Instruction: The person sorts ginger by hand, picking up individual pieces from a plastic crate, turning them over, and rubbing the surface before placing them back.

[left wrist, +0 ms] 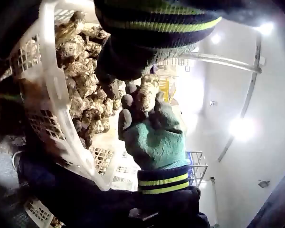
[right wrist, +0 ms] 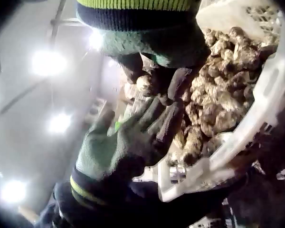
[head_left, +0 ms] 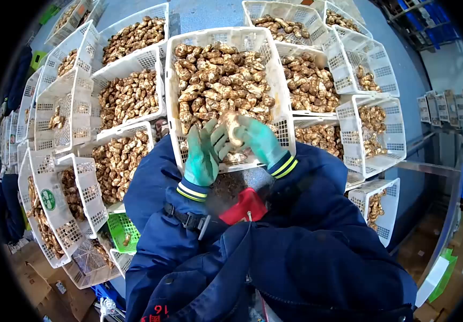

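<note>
Both hands wear green-coated work gloves. My right hand (head_left: 261, 140) grips a pale, brown-flecked mushroom (head_left: 232, 129) over the near end of a white plastic crate (head_left: 279, 86). My left hand (head_left: 201, 156) is just left of it, palm turned up and fingers extended beside the mushroom, holding nothing. In the right wrist view, the mushroom's rounded pale end (right wrist: 143, 84) shows below my right hand, with the spread left hand (right wrist: 118, 145) under it. Mushrooms (head_left: 218, 75) fill the crate in front of me.
White crates of mushrooms flank me on the left (head_left: 129, 96) and right (head_left: 312, 80), some stacked on edge. A small green basket (head_left: 124, 232) stands at the lower left. Red cloth (head_left: 245, 206) lies between my knees. A metal rail (head_left: 425, 169) runs along the right.
</note>
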Action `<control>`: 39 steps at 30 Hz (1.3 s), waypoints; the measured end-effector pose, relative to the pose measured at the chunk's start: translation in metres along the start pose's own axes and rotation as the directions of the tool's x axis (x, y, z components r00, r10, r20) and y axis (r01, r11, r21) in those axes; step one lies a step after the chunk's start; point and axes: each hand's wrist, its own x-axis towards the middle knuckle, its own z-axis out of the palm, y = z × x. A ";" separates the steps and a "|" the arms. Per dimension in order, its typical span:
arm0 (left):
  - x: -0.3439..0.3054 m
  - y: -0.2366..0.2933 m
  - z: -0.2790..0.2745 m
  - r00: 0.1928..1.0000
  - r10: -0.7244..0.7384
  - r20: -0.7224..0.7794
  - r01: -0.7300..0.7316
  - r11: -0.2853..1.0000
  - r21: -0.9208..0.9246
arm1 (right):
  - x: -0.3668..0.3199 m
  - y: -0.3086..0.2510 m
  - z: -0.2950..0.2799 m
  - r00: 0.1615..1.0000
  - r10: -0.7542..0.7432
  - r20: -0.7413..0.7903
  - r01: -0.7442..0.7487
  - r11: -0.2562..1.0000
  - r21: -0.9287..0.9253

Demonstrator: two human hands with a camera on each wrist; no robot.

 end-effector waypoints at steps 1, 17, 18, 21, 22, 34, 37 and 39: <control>0.001 0.000 -0.005 0.999 0.005 -0.036 -0.006 1.000 -0.011 | 0.001 -0.007 -0.018 0.999 0.016 0.049 -0.024 0.984 0.177; 0.003 -0.010 -0.023 0.985 -0.144 -0.090 0.140 0.989 -0.052 | 0.120 -0.022 -0.038 0.983 -0.152 -0.107 -0.006 0.554 -0.833; 0.003 -0.010 -0.021 0.983 -0.152 -0.107 0.147 0.988 -0.057 | 0.131 -0.029 -0.023 0.994 -0.037 -0.106 -0.087 0.336 -0.938; 0.002 -0.007 -0.020 0.978 -0.168 -0.124 0.161 0.985 -0.061 | 0.157 -0.013 0.004 0.996 -0.050 -0.079 -0.081 -0.030 -0.996; 0.003 -0.006 -0.019 0.975 -0.178 -0.136 0.171 0.983 -0.065 | 0.164 -0.005 0.011 0.991 -0.086 -0.105 -0.111 -0.068 -0.991; 0.003 -0.001 -0.010 0.974 -0.182 -0.138 0.179 0.983 -0.037 | 0.167 0.010 0.020 0.982 -0.144 -0.123 -0.124 0.001 -0.992; 0.007 -0.002 -0.016 0.964 -0.207 -0.169 0.210 0.978 0.002 | 0.165 0.009 0.026 0.978 -0.148 -0.150 -0.159 -0.053 -0.986; 0.009 -0.004 -0.024 0.947 -0.236 -0.217 0.253 0.966 0.057 | 0.170 0.022 0.015 0.988 -0.105 -0.116 -0.117 -0.008 -0.993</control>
